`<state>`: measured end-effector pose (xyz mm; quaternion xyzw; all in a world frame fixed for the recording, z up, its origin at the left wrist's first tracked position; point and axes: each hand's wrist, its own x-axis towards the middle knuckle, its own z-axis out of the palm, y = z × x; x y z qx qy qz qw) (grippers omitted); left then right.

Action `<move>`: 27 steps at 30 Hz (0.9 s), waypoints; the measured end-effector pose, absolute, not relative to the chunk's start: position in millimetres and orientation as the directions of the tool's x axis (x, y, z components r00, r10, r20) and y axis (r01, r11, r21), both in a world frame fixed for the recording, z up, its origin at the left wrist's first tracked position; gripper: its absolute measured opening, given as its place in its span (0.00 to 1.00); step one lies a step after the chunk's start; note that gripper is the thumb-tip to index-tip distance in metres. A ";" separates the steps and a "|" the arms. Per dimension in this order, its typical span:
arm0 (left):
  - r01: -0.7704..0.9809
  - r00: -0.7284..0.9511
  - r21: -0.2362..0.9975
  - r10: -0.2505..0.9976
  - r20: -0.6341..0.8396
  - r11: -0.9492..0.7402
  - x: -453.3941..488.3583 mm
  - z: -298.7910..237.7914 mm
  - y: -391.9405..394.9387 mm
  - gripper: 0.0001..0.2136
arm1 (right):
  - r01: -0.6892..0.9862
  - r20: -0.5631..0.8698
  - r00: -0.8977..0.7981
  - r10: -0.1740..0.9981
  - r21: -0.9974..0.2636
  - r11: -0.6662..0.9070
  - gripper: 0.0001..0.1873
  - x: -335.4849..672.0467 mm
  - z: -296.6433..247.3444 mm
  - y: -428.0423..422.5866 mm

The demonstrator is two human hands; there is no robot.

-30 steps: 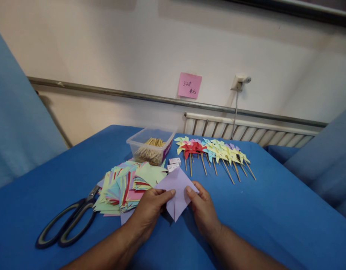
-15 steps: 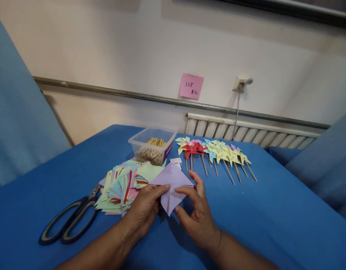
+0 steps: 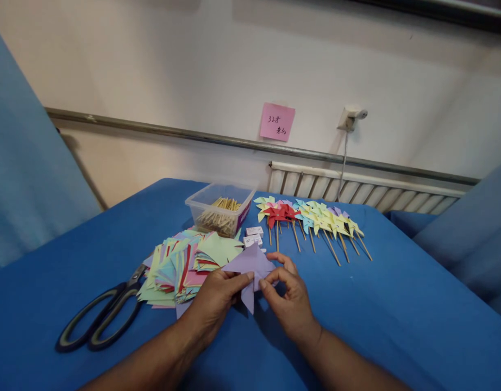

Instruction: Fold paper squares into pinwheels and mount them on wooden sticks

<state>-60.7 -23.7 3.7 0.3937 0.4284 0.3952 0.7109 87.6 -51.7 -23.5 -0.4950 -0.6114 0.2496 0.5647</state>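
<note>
A purple paper sheet (image 3: 250, 263) is held up above the blue table between both hands. My left hand (image 3: 218, 293) is closed on its left side, the thumb pressing near the middle. My right hand (image 3: 289, 296) pinches a folded-in corner of the same sheet at the lower right, thumb and index finger together. One uncurled point of the paper hangs down between the hands. Left of my left hand lies a fanned pile of coloured paper sheets (image 3: 181, 266). Beyond the purple sheet are small white boxes (image 3: 254, 239).
Large dark-handled scissors (image 3: 107, 312) lie left of the paper pile. A clear plastic tub (image 3: 193, 203) of short wooden sticks stands behind it. Finished paper pinwheels (image 3: 324, 220) on sticks lie at the back right. A wall with a radiator (image 3: 315, 187) is beyond the table.
My right hand has folded the lower right corner of the purple sheet in toward the middle. Its fingers have closed from apart into a pinch. The left hand keeps its hold.
</note>
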 end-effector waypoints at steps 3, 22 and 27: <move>-0.208 0.334 0.904 0.896 -0.294 0.374 -61.0 1.4 -23.2 0.10 | 0.338 0.428 0.145 0.892 -0.869 0.362 0.05 87.8 -24.2 -50.7; -0.178 0.347 0.906 0.886 -0.308 0.385 -60.7 0.6 -23.4 0.10 | 0.286 0.385 0.174 0.906 -0.900 0.328 0.05 86.7 -26.4 -49.2; -0.178 0.337 0.911 0.893 -0.298 0.372 -60.7 -0.5 -23.4 0.10 | 0.284 0.380 0.179 0.907 -0.903 0.322 0.05 86.3 -27.6 -48.9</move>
